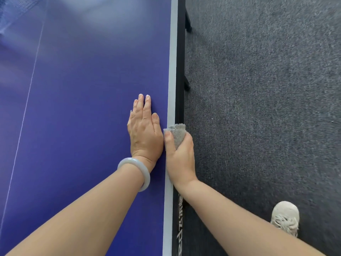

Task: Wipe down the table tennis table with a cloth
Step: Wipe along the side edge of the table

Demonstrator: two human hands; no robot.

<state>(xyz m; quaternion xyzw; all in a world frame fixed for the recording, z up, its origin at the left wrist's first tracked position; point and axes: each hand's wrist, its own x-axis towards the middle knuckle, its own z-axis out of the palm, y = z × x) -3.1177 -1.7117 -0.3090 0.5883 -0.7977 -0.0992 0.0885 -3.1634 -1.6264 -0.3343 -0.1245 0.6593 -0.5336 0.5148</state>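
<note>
The blue table tennis table [83,89] fills the left half of the head view, with a white border line along its right edge. My left hand [144,130] lies flat on the blue top close to that edge, fingers straight, a pale bangle on the wrist. My right hand [180,156] grips a bunched grey cloth [177,133] and holds it against the table's edge, thumb on the white line, fingers curled round the black side rail.
Dark grey carpet [267,108] covers the floor to the right. Black table legs [187,52] run under the edge. My light shoe [285,218] stands on the carpet at lower right. A thin white centre line [27,98] crosses the table top; the net shows blurred at the top left.
</note>
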